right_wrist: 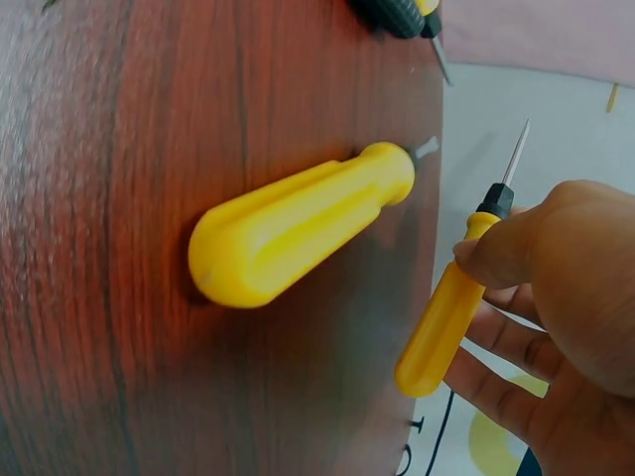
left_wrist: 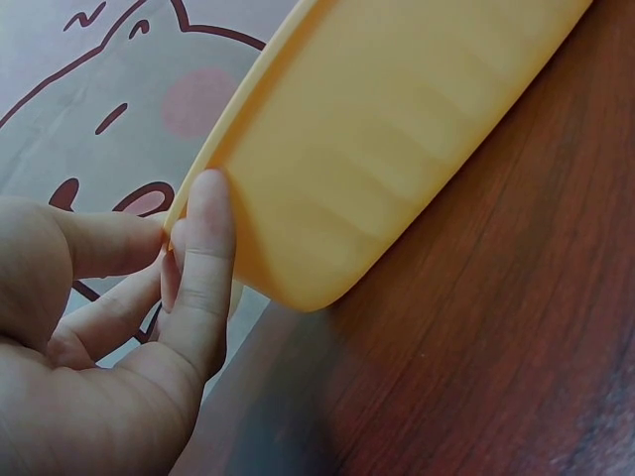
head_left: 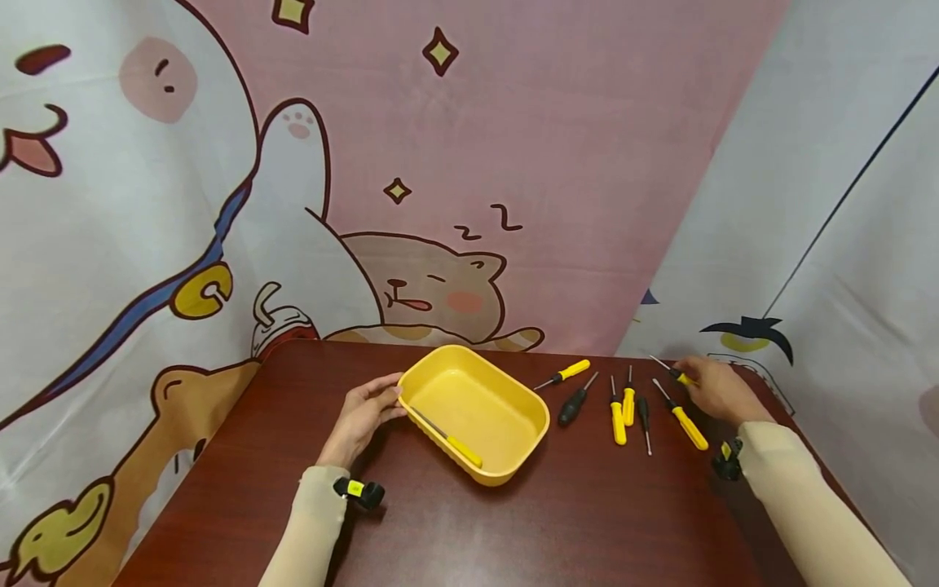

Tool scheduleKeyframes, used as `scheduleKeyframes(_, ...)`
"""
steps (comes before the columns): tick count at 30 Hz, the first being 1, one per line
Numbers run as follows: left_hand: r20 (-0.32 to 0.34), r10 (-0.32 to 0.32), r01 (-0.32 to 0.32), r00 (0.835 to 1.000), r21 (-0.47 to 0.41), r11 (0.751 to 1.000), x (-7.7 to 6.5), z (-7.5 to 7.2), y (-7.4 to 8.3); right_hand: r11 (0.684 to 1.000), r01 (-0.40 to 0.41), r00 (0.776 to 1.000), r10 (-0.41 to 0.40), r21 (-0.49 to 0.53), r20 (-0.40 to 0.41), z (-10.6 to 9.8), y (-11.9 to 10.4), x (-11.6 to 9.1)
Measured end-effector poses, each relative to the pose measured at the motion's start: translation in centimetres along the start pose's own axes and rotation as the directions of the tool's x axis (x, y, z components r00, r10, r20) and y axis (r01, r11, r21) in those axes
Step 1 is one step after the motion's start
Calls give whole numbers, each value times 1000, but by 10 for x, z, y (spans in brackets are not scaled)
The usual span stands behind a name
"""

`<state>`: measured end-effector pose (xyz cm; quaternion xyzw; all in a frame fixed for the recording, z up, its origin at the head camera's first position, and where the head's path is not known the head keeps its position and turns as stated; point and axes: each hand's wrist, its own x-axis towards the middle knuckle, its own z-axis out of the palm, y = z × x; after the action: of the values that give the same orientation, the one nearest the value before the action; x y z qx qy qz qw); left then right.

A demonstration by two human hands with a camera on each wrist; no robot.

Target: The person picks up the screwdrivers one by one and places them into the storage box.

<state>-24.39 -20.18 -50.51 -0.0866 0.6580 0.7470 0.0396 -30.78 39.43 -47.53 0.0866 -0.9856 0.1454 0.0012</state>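
Note:
My left hand [head_left: 364, 414] pinches the left corner rim of a yellow plastic basin [head_left: 477, 399]; the left wrist view shows thumb and fingers on either side of that rim. Inside the basin, along its near wall, lies one yellow-handled screwdriver [head_left: 464, 451]. At the right of the table my right hand [head_left: 717, 390] holds another screwdriver [right_wrist: 442, 317] by its yellow handle, between thumb and fingers, with the thin shaft pointing away from the palm. A larger yellow-handled screwdriver [right_wrist: 298, 233] lies on the table close to that hand.
Between basin and right hand, several more screwdrivers lie spread on the dark red wooden table [head_left: 469, 538]. Among them are a thick black one [head_left: 574, 406], a thin black one [head_left: 644, 414] and a yellow one [head_left: 574, 371] near the back edge. A cartoon-printed cloth [head_left: 587, 163] hangs behind.

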Motion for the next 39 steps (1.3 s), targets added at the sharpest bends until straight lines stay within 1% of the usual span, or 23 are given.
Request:
scheduleKeyframes(4,0,-6,6,1000,-6,1000,0,0,0,1000,9,1000,-9,4,-6,-2,-6,0)
scheduleKeyframes(10,-5,-9,9,1000,0,1000,1,0,-1,997,66,997,-65,26,-39,-3,-17,0)
scheduleKeyframes(17,-5,-9,9,1000,3,1000,2,-1,-2,994,81,996,-77,76,-48,-5,-31,1)
scheduleKeyframes(23,5,-3,3,1000,-3,1000,2,-2,-1,984,133,989,-124,118,-83,-6,-44,-1)
scheduleKeyframes(31,1,0,0,1000,-10,1000,1,-1,1,970,161,985,-146,181,-94,-5,-68,-6)
scheduleKeyframes(39,-1,-8,8,1000,-15,1000,-1,0,1,967,174,982,-155,189,-109,-5,-89,-6)
